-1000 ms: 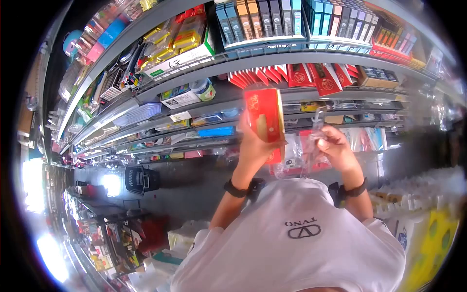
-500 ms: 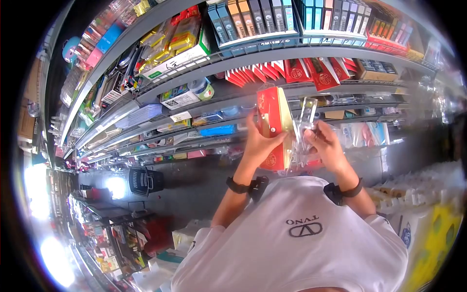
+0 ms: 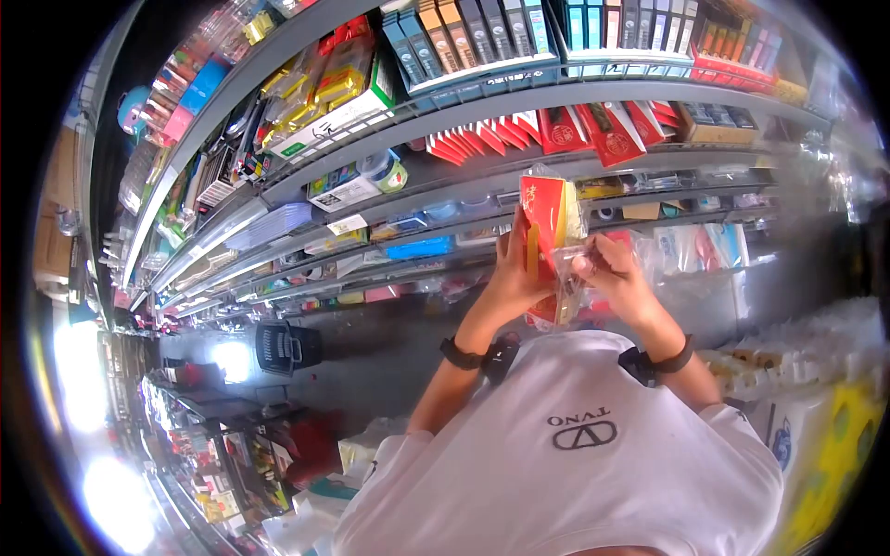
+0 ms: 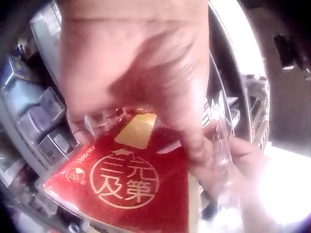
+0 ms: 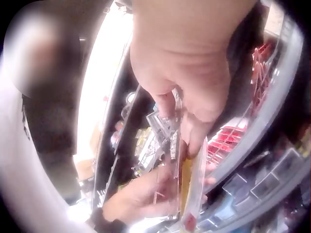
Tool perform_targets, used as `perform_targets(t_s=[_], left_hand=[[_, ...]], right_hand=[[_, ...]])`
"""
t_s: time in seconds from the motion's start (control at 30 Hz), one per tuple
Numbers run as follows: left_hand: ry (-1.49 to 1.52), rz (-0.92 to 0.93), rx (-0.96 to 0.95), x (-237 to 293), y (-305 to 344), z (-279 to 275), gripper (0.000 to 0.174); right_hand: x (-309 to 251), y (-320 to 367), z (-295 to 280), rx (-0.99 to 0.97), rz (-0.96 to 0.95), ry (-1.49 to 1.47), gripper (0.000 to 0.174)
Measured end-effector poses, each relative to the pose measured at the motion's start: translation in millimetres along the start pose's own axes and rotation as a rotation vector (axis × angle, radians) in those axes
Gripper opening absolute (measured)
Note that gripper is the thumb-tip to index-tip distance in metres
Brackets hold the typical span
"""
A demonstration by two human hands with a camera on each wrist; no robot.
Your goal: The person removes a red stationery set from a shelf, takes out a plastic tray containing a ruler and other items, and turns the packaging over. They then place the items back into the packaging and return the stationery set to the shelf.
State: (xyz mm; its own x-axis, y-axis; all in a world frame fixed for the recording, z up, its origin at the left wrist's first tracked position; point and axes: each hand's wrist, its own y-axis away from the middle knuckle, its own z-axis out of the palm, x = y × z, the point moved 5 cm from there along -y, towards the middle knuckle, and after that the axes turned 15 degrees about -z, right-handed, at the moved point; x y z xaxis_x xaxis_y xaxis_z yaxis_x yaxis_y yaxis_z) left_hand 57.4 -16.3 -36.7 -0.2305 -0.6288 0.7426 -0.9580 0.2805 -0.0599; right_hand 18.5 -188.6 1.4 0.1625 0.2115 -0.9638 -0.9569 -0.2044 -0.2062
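Note:
In the head view my left hand (image 3: 512, 276) grips a red box (image 3: 545, 206) with gold lettering and a pale yellow side, held in front of the chest. The left wrist view shows the red face (image 4: 170, 194) close up, with a ring of gold characters and a gold patch under glossy clear film. My right hand (image 3: 619, 278) pinches a clear plastic case (image 3: 567, 283), thumb on one side and fingers on the other. The right wrist view has this transparent case (image 5: 170, 145) right alongside the box's yellow edge (image 5: 186, 179), overlapping the left hand behind it.
Tiered grey shelves stand ahead, carrying slim boxed goods (image 3: 464, 37), red envelopes (image 3: 482, 137) and a white carton of gold packs (image 3: 338, 120). A black basket (image 3: 287, 346) lies on the floor to the left. Plastic-wrapped goods (image 3: 788, 347) are at right.
The red box has moved right and turned from its broad face to show more of its side. The clear case has come down and left, from apart to against the box.

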Motion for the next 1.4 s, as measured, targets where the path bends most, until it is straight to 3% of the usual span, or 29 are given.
perform_targets(t_s=[0.07,0.2,0.3,0.33,0.4,0.5,0.63,0.67,0.77,0.8,0.87,0.93,1.03,1.17,1.3,1.4], left_hand=[[0.397,-0.132,-0.188,-10.3,-1.1,5.4,0.123],[0.834,-0.338,-0.438,-11.0,-1.3,10.5,0.112],[1.014,-0.327,-0.455,-23.2,0.7,18.2,0.096],[1.040,-0.324,-0.461,-28.6,0.7,20.6,0.094],[1.097,-0.315,-0.469,-34.6,0.2,23.4,0.092],[1.074,-0.438,-0.344,-40.5,7.6,21.8,0.089],[0.765,-0.359,-0.187,-22.8,5.4,10.9,0.096],[0.626,-0.281,-0.175,-22.3,0.5,10.2,0.101],[0.488,-0.416,-0.091,5.7,1.0,-2.2,0.105],[0.587,-0.347,-0.085,0.4,-0.1,3.3,0.111],[0.410,-0.253,-0.032,-10.7,-1.6,10.3,0.111],[0.209,-0.189,0.019,-8.7,-3.0,6.7,0.104],[0.696,-0.372,-0.197,-15.8,1.1,10.1,0.097],[0.798,-0.275,-0.301,-24.9,1.7,12.0,0.089],[0.850,-0.334,-0.367,-16.8,4.4,10.5,0.089],[0.877,-0.374,-0.396,-17.6,4.4,10.7,0.089]], right_hand=[[14.3,5.8,-4.0,-0.071,0.010,0.128,0.025],[11.6,6.4,-1.9,0.200,0.134,-0.439,0.019],[-1.8,2.3,-3.2,0.265,0.121,-0.575,0.020],[1.5,2.2,-5.4,0.272,0.081,-0.597,0.029],[2.5,3.5,-6.9,0.326,0.064,-0.573,0.029],[11.2,4.7,-15.8,0.382,-0.004,-0.394,0.030],[-0.7,9.2,-12.5,0.389,-0.069,-0.273,0.026],[-1.7,11.3,-9.5,0.345,-0.032,-0.310,0.029],[0.8,13.4,-3.8,0.186,0.073,-0.307,0.034],[5.4,11.1,-2.2,0.113,0.108,-0.234,0.034],[-3.2,8.4,6.4,0.040,0.099,-0.189,0.031],[-2.4,7.7,2.5,0.118,0.089,-0.091,0.029],[11.2,5.6,-8.4,0.223,0.006,-0.050,0.027],[27.4,3.2,-29.5,0.320,0.042,-0.063,0.023],[12.5,4.3,-28.2,0.459,0.083,-0.112,0.023],[20.3,1.0,-27.5,0.528,-0.034,-0.320,0.024]])
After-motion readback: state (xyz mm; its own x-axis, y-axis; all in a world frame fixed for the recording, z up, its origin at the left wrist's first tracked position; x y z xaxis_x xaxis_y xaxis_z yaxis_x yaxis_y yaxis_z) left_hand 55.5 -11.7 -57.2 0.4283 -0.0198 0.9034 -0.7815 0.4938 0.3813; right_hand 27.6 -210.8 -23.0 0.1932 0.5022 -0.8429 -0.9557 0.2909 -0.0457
